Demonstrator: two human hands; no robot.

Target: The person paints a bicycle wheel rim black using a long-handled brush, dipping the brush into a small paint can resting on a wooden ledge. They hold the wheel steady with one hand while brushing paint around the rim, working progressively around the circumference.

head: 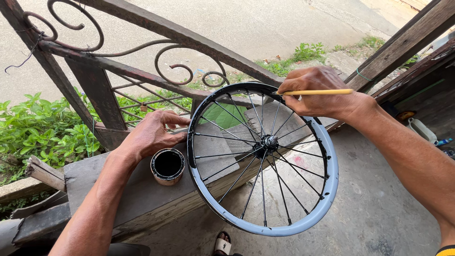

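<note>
Paintbrush (316,92) bristles behind right hand (316,92)

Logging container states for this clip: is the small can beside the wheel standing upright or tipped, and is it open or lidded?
Upright and open. The can stands on the wooden ledge with its round mouth facing up, no lid on it, and black liquid visible inside.

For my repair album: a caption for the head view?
Right hand brushes black paint on wheel rim; left hand steadies it.
</note>
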